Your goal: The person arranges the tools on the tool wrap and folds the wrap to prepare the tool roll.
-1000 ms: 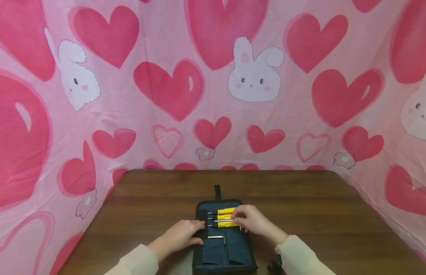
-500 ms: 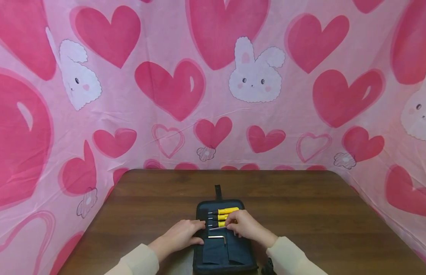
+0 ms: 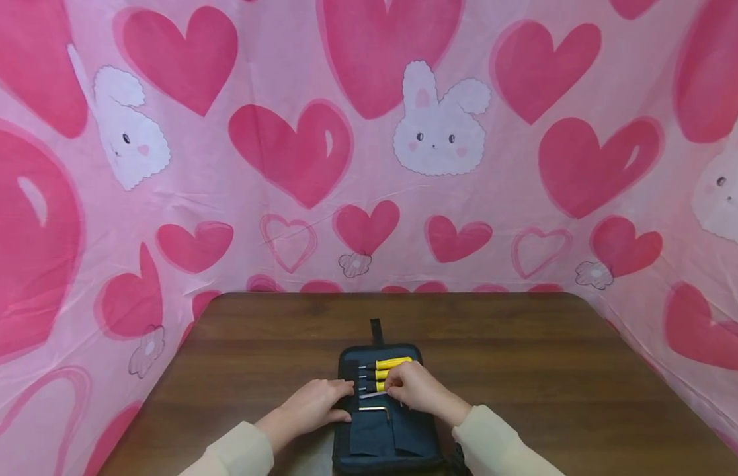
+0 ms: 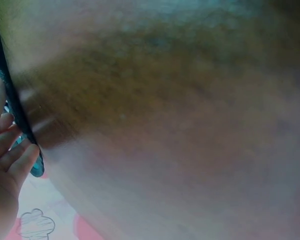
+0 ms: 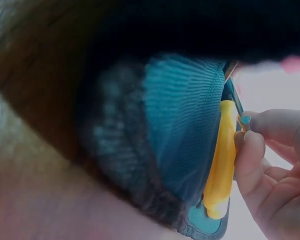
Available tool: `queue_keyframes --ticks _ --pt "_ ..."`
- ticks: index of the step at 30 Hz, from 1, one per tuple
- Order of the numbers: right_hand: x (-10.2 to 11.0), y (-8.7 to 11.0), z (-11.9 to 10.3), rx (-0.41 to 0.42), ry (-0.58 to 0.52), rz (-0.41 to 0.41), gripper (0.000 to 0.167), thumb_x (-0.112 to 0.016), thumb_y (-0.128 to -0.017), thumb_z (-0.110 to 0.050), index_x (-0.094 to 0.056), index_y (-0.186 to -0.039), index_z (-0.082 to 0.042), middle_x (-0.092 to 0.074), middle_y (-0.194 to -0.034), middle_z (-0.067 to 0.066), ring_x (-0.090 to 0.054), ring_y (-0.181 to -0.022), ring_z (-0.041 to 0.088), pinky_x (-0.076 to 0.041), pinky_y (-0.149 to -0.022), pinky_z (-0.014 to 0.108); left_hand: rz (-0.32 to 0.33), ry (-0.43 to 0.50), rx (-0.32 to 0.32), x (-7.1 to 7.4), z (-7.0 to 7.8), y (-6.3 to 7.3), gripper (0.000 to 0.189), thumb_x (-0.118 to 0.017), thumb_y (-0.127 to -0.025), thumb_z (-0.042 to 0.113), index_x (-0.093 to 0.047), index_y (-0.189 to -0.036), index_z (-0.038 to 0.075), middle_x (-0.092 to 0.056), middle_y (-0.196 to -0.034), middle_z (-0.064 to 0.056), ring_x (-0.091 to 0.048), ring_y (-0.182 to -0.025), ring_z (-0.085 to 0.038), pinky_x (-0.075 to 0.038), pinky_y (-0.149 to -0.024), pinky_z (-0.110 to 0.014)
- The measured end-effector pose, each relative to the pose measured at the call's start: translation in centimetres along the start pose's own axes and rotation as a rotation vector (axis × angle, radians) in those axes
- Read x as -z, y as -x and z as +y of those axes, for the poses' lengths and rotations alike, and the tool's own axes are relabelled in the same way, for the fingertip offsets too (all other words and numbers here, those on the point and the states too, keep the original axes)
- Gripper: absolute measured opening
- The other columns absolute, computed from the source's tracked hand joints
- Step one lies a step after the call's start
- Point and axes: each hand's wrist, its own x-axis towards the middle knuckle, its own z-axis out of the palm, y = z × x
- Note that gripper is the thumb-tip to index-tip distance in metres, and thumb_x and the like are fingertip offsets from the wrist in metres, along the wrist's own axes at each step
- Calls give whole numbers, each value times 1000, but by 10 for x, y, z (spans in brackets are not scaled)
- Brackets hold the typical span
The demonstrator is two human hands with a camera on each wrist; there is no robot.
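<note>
A black zip tool case [image 3: 418, 433] lies unfolded on the table. My right hand [image 3: 427, 391] pinches a thin silver hex key [image 3: 371, 395] between thumb and fingertips, its long arm pointing left just below the yellow-handled screwdrivers [image 3: 395, 363]. In the right wrist view the key's bent end [image 5: 245, 120] shows at the fingertips, beside a yellow handle [image 5: 221, 160]. A second hex key [image 3: 371, 408] sits in the case below, its short arm bent downward. My left hand [image 3: 314, 403] rests with extended fingers on the case's left edge, also seen in the left wrist view.
The case's black strap [image 3: 377, 332] extends toward the back of the brown wooden table [image 3: 262, 330]. A small dark object [image 3: 458, 461] lies at the case's right, partly behind the right sleeve. A pink heart-patterned cloth [image 3: 369, 178] surrounds the table.
My right hand has moved left and downward with the hex key, from over the lowest screwdriver to just beneath it. The left hand keeps its place on the case.
</note>
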Motion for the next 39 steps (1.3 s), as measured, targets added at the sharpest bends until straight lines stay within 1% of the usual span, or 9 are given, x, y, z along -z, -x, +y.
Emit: queue_keyframes --ticks 6,11,18,23,26,30,36,38,39 --pt "-1 1 1 -24 -10 14 4 -69 -82 -8 -72 -83 -6 -58 -68 -8 -48 -42 8 -46 -47 21 1 -15 -7 -1 -1 -1 42 -66 -82 38 -65 -112 9 -62 -116 -6 -59 -102 -15 -48 -83 -31" --pt "-3 2 1 -37 -12 35 5 -69 -82 -7 -72 -85 -5 -60 -71 -7 -49 -43 8 -47 -47 21 6 -16 -11 -1 -1 -1 42 -67 -82 38 -65 -111 8 -62 -115 -6 -60 -102 -15 -48 -83 -31" --pt "-5 2 0 -52 -32 60 4 -67 -83 -5 -72 -84 -6 -57 -70 -7 -49 -41 8 -46 -44 22 8 -15 -13 -1 -2 0 41 -67 -82 38 -65 -110 8 -62 -116 -6 -60 -102 -16 -48 -83 -31" --pt "-6 4 1 -67 -50 70 5 -67 -83 -5 -71 -85 -6 -56 -70 -6 -48 -41 9 -46 -42 23 -5 -2 -3 0 -1 -1 41 -66 -83 38 -65 -111 8 -61 -117 -6 -59 -103 -16 -48 -84 -32" --pt "-6 4 2 -63 -40 75 5 -67 -83 -5 -71 -84 -6 -57 -70 -7 -48 -42 8 -45 -43 23 -16 10 6 0 -1 -1 43 -65 -83 39 -64 -113 9 -61 -118 -6 -59 -104 -16 -48 -84 -32" --pt "-6 3 2 -46 4 78 4 -68 -83 -5 -71 -84 -6 -58 -72 -7 -49 -47 7 -46 -50 22 -26 15 17 1 -1 -1 44 -64 -83 40 -64 -114 9 -61 -118 -5 -59 -104 -15 -48 -84 -32" --pt "-5 1 -2 65 196 59 3 -70 -80 -7 -72 -82 -7 -65 -77 -6 -52 -63 4 -50 -72 28 -24 12 26 1 0 -1 43 -65 -83 40 -64 -114 9 -61 -118 -6 -59 -104 -16 -48 -84 -32" --pt "-5 0 -4 98 239 44 2 -70 -80 -7 -72 -82 -8 -65 -78 -6 -53 -66 4 -51 -75 31 -22 11 28 1 0 -1 43 -65 -83 40 -65 -113 9 -61 -118 -6 -59 -104 -16 -48 -84 -33" --pt "-5 0 -5 97 246 33 3 -70 -80 -7 -72 -82 -9 -65 -79 -6 -54 -67 5 -50 -77 31 -21 11 28 1 0 -1 43 -65 -83 40 -65 -113 9 -61 -118 -6 -59 -103 -16 -48 -84 -33"
